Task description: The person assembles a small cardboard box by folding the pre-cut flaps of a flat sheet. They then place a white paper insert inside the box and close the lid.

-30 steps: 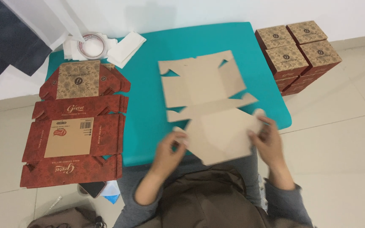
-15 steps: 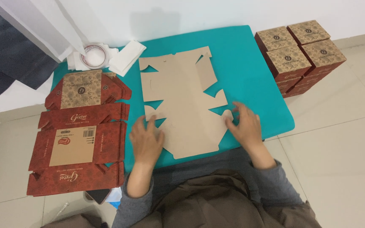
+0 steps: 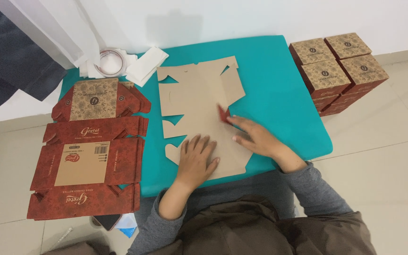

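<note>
A flat brown cardboard box blank (image 3: 197, 101) lies plain side up on the teal table (image 3: 279, 89). My left hand (image 3: 197, 158) presses flat on its near part, fingers spread. My right hand (image 3: 256, 137) rests on the blank's right edge, where a small flap (image 3: 223, 113) is folded up and shows its red printed side at my fingertips.
A stack of red printed flat box blanks (image 3: 88, 151) lies at the left, over the table's left edge. Folded red-and-brown boxes (image 3: 338, 66) are stacked on the floor at the right. A tape roll (image 3: 112, 61) and white paper (image 3: 147, 66) lie at the back left.
The blank has been laid flat on the table. My left hand went from its left edge onto its near part; my right hand has turned up a red flap on the right side.
</note>
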